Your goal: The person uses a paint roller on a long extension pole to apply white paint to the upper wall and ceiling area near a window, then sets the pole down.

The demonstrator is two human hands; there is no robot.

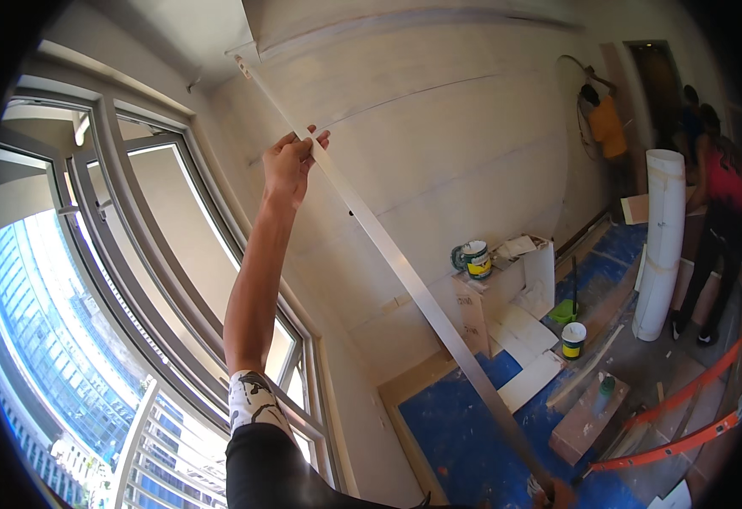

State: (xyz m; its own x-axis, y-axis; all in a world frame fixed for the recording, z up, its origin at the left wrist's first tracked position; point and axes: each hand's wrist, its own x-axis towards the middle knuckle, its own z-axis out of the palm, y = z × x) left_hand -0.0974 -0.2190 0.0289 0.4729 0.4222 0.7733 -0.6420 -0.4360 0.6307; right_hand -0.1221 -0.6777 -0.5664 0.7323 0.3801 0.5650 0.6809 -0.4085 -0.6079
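A long, pale, flat metal straightedge runs slantwise from near the ceiling corner down to the lower right. My left hand is raised beside the window and grips it near its upper end, thumb on its face and fingers behind. Low at the picture's bottom edge, my right hand is closed around the lower end, partly cut off and blurred. Behind the straightedge is a plastered wall with faint seam lines.
Open window frames stand at left. Paint buckets, boxes and boards lie by the wall on blue floor covering. A white roll stands upright at right, near several people. An orange ladder lies lower right.
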